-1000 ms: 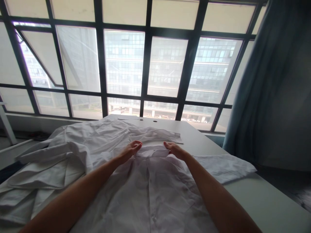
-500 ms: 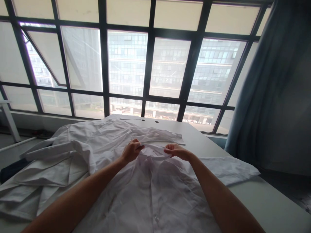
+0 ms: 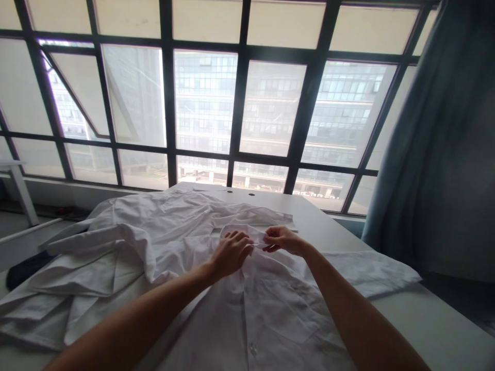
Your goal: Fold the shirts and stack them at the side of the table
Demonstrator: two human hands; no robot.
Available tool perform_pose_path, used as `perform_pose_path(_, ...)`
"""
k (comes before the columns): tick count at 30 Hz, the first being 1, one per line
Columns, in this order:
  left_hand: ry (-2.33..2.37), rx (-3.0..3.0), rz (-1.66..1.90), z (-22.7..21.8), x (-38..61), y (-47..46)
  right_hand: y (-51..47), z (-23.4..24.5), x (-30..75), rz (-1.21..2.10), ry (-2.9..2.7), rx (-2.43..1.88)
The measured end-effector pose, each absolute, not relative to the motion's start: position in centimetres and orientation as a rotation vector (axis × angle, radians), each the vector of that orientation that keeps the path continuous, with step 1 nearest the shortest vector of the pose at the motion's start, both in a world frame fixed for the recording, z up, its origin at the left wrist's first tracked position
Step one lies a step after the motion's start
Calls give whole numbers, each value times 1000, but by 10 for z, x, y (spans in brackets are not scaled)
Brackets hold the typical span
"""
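Note:
A white button-up shirt (image 3: 286,301) lies front side up before me, its collar at the far end and a button visible low on the placket. My right hand (image 3: 284,240) pinches the right part of the collar between thumb and fingers. Close beside it, my left hand (image 3: 234,251) is bent over the collar's front, fingers curled onto the cloth, back of the hand towards me. The left hand covers part of the collar band. One sleeve stretches out to the right past my right forearm.
More white garments (image 3: 127,221) are heaped in folds on the left and far side of the white table (image 3: 417,319). A dark item (image 3: 25,270) shows at the left edge. Beyond stand large framed windows (image 3: 204,103), with a grey-blue curtain (image 3: 421,170) on the right.
My left hand has shifted right along the collar, from its left side to near my right hand. The right hand stays at the collar, almost in place.

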State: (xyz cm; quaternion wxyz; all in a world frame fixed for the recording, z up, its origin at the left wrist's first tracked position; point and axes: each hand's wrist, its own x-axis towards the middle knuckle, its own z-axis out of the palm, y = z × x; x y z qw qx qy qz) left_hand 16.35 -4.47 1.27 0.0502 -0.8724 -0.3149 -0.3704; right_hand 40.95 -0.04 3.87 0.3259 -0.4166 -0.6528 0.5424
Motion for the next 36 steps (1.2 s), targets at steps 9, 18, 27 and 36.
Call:
perform_pose_path(9,-1238,-2743,-1258,-10,172,-40,-2,37,393,1503,-1440,-983)
perform_pose_path(18,-1348,-2698,-1131,-8,169,-42,1,33,374,1472,-1235,-1178)
perform_pose_path(27,-1153,-2704,-1139,-9,167,-47,-23,50,352,114,-1988,-1604)
perform_pose_path(36,-1422,-2364,-1114,6,131,-10,-24,54,359,164,-2176,-1573)
